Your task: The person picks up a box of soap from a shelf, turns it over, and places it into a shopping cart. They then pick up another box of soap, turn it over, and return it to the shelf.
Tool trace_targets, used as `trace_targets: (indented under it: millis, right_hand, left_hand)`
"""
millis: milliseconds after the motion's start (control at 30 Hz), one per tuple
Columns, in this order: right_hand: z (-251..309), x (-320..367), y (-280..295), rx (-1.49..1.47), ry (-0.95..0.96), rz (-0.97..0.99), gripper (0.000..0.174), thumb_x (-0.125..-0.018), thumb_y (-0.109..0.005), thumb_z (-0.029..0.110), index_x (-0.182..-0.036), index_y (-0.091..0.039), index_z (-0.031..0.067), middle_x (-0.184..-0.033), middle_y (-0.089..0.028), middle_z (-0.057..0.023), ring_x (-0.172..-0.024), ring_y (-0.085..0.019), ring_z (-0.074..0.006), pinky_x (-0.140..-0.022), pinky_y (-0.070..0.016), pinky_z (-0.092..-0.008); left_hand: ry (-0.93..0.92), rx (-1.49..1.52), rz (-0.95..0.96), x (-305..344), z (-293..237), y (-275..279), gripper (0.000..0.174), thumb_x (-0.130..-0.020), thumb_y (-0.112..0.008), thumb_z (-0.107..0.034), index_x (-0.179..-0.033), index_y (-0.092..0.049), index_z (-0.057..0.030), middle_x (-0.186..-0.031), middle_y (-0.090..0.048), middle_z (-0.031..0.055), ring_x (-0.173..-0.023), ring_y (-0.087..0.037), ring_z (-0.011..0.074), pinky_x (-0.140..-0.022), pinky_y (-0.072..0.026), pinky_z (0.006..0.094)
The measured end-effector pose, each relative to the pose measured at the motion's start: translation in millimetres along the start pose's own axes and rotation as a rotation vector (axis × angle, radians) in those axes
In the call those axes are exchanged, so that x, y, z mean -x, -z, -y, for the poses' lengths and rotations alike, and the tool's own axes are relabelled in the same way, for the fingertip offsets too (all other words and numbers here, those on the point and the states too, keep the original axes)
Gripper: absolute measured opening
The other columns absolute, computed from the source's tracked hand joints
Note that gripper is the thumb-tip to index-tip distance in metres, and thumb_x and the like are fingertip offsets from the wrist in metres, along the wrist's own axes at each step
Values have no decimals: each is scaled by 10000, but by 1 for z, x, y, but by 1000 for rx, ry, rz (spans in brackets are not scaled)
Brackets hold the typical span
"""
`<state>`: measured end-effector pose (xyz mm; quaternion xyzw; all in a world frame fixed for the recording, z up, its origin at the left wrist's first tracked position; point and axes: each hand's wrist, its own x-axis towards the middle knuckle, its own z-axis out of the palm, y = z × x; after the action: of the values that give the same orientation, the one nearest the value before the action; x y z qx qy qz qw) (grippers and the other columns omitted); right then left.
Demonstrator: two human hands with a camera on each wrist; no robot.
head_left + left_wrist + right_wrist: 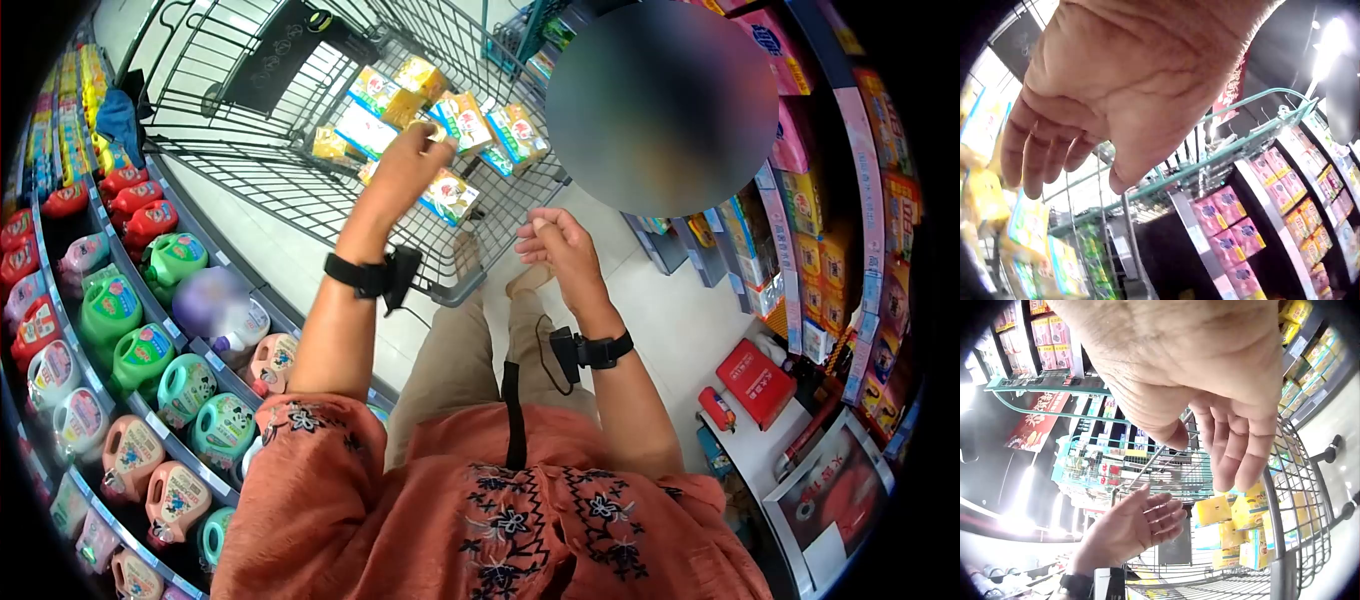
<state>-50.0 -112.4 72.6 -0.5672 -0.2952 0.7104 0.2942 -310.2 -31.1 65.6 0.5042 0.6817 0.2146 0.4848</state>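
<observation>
We see the left hand [406,168] and right hand [570,252] apart, loose-fingered and empty, over and beside the wire shopping cart [459,297], whose yellow-and-white packs [518,136] are partly hidden.

The right hand [1204,381] is seen from close up, its fingers loosely bent in front of the cart [1319,528], in which yellow packs [1249,514] are heaped. Lower down, the left hand [1129,532] is held open, its wrist circled by a black strap [1077,585]. At the upper left, a red sign [1037,422] is hung near stocked shelves [1054,344].
</observation>
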Motion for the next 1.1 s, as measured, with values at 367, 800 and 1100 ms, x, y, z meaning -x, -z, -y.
trace_targets:
  millis: [367, 800, 1100]
  right_hand:
    - [-6, -11, -8, 16, -48, -9, 337, -1017, -524, 230, -1233, -579, -23, -1052, -678, -126, -865, -670, -172, -771, -541, -298]
    - [1, -18, -6, -19, -44, -73, 354, -1026, -503, 221, -1254, -559, -45, -1048, -677, -132, -873, -669, -172, -778, -544, -300]
    - [-16, -14, 1, -109, -49, -119, 311, -1037, -525, 218, -1212, -579, -34, -1032, -691, -135, -838, -688, -158, -729, -555, -270]
  left_hand:
    - [234, 76, -293, -104, 63, 104, 750, -872, -666, -467, -1293, -550, 144, -1074, -663, 248, -987, -652, 283, -760, -553, 371]
    - [373, -59, -293, -215, 126, 73, 1249, -690, -781, -672, -1353, -308, 275, -1342, -515, 397, -1245, -576, 402, -1032, -479, 382]
    - [465, 40, -283, -207, 105, 58, 658, -774, -746, -485, -1070, -674, 98, -1064, -682, 217, -881, -702, 322, -698, -597, 437]
